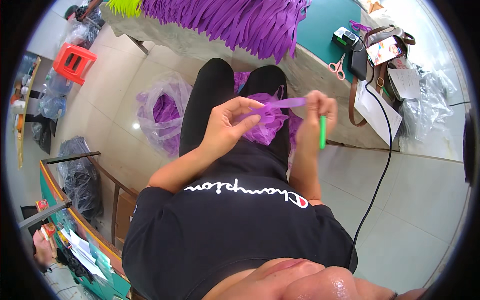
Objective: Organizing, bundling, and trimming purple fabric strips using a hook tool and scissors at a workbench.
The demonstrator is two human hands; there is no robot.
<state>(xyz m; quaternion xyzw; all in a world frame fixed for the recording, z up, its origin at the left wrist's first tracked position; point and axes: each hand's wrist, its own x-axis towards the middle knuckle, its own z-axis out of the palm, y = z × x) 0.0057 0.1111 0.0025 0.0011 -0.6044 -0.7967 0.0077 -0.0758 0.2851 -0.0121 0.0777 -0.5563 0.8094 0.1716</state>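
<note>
The purple strip (290,103) stretches between the fingers, seemingly to stay taut: left hand (229,121) pinched on 1 end, right hand (319,107) closed on the other, a green stick (323,134) tucked alongside. Beneath the fingers sits a purple bundle (262,134).

Indoor room, pale glossy floor tiles (112,100), grout lines visible, small glare spot at left. Counter (325,22) along top, green surface, rough greyish front side. Red plastic stool (75,63) upper left, on floor. Far left: narrow yellowish board (21,147) at the edge of a cluttered shelf area. Lower left: green-topped desk (117,285), orange-brown edging, dark metal bar (75,157) near it, cardboard box (126,212) beside. Lighting bright.
</note>
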